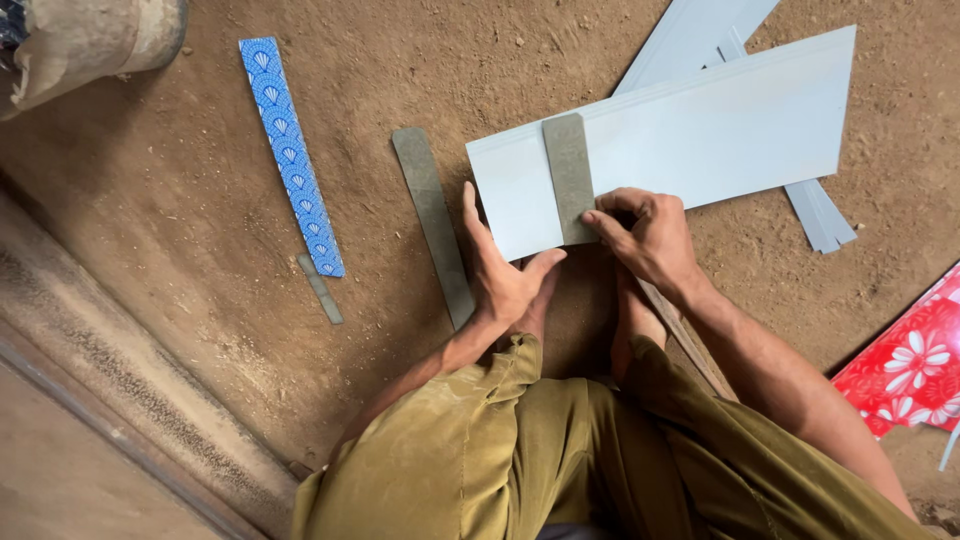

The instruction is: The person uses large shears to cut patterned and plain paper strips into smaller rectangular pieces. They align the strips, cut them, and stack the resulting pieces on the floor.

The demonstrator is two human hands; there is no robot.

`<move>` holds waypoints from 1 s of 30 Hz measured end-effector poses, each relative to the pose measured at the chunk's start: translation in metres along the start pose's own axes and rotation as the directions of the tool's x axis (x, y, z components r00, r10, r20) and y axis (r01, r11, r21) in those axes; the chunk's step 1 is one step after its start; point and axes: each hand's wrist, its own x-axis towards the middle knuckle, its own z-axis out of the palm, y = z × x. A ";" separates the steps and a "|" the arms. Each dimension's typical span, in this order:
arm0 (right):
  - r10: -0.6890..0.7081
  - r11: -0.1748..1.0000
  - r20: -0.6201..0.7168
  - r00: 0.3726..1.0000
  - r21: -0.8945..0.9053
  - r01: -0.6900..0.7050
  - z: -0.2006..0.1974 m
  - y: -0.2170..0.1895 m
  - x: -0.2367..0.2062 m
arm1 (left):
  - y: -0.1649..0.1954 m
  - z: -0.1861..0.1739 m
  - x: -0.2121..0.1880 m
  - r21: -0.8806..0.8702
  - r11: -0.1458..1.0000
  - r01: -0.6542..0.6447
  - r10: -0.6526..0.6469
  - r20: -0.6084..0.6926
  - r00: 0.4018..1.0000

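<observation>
Hands (pixel 510 275) (pixel 645 235) pressing grey strip (pixel 568 170) on white panel (pixel 690 135), blue patterned strip (pixel 290 150) nearby

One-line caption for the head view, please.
Left hand steadies a white panel on the dirt floor; right hand presses a grey strip across it.

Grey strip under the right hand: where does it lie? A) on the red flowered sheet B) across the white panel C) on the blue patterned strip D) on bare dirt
B: the grey strip lies crosswise on the white panel, with the right hand pressing its near end.
</observation>
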 end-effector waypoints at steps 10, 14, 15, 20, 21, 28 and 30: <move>0.104 0.992 0.080 0.991 -0.081 -0.098 0.000 -0.011 0.008 | -0.019 -0.007 -0.002 0.365 0.918 -0.154 0.129 0.093 0.987; 0.029 0.993 0.097 0.995 -0.120 -0.017 0.000 -0.015 0.010 | -0.029 -0.008 -0.002 0.338 0.922 -0.186 0.160 0.104 0.982; 0.016 0.993 0.102 0.995 -0.117 -0.004 0.000 -0.016 0.011 | -0.030 -0.008 -0.002 0.330 0.924 -0.195 0.168 0.109 0.980; -0.028 0.988 0.115 0.993 -0.148 0.045 -0.001 -0.021 0.012 | -0.032 -0.008 -0.006 0.346 0.924 -0.164 0.141 0.090 0.986; -0.003 0.989 0.122 0.993 -0.148 0.021 -0.001 -0.023 0.012 | -0.033 -0.008 -0.007 0.352 0.921 -0.166 0.143 0.091 0.986; 0.082 0.985 0.157 0.984 -0.163 -0.056 -0.001 -0.027 0.018 | -0.037 -0.007 -0.006 0.329 0.925 -0.190 0.167 0.097 0.981; 0.087 0.986 0.150 0.985 -0.151 -0.064 0.000 -0.027 0.018 | -0.036 -0.007 -0.006 0.325 0.928 -0.184 0.160 0.100 0.982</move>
